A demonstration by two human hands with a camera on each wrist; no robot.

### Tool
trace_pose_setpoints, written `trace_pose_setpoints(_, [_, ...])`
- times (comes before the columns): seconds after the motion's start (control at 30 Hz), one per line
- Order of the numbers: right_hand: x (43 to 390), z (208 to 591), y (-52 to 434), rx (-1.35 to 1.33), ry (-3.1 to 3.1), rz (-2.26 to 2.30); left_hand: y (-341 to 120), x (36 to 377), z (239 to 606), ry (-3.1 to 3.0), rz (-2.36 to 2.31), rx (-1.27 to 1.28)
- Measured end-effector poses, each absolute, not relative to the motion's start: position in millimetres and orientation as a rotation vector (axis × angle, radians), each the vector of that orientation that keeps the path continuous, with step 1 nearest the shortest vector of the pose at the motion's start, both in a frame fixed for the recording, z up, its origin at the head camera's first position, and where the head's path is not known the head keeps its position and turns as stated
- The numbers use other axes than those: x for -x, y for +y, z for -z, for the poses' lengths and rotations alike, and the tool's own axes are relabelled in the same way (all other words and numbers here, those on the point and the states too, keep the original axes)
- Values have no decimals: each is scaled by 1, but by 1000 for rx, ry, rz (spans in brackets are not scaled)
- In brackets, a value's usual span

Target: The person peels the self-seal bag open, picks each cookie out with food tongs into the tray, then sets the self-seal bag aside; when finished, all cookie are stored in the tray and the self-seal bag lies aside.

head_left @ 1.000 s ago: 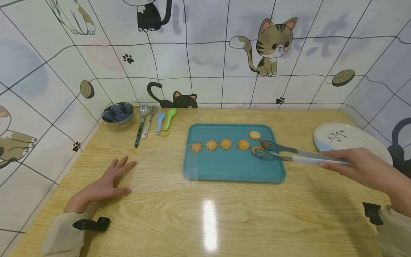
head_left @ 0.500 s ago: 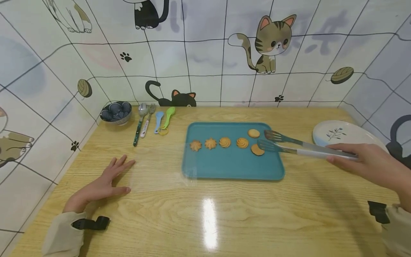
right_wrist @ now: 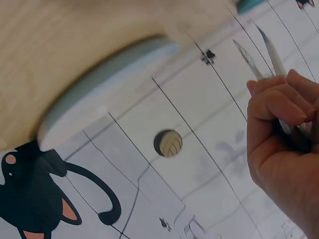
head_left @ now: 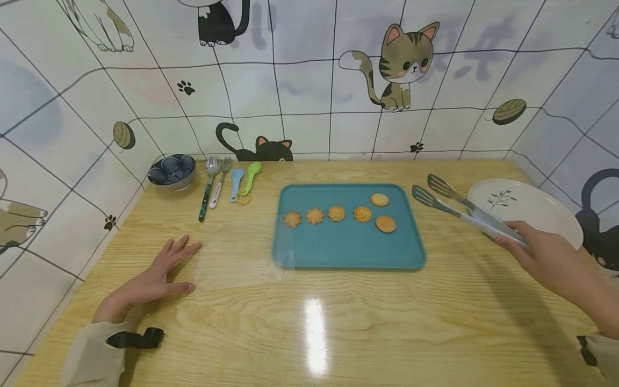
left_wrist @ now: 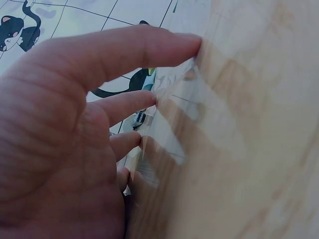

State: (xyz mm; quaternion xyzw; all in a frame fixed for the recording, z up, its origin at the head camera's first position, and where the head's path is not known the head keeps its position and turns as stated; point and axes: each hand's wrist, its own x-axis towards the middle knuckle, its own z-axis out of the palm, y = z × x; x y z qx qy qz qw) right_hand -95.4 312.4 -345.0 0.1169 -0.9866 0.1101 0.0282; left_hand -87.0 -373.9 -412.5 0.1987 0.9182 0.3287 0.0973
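I pinch the tongs (head_left: 454, 207) in my right hand (head_left: 541, 257), tips apart beside the tray (head_left: 348, 252); my left hand (head_left: 155, 279) lies spread flat, steadying me.

The wooden surface (head_left: 338, 333) carries a teal tray (head_left: 348, 252) near its middle. Left of the tray, toward the back wall, lie a metal spoon (head_left: 209, 180), a fork (head_left: 220, 183), a small blue spoon (head_left: 236, 183) and a green spoon (head_left: 252, 176), side by side. Further left of the tray, in the back corner, stands a dark patterned bowl (head_left: 172, 171). Right of the tray rests a white plate (head_left: 532, 209) with a leaf sprig. Left of the tray, nearer the front, the left hand (head_left: 150, 282) lies flat on the wood, fingers spread.
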Motion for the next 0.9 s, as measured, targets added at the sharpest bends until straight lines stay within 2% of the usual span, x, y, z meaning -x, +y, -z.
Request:
trace_pose_setpoints(0.5, [101,373,312,-414,-2986,-441,-374,86,414,2702,-998,-599])
trace_pose_setpoints(0.9, [102,385,314,-428,-3160,-181,-376,92,410,2711,-922,-613])
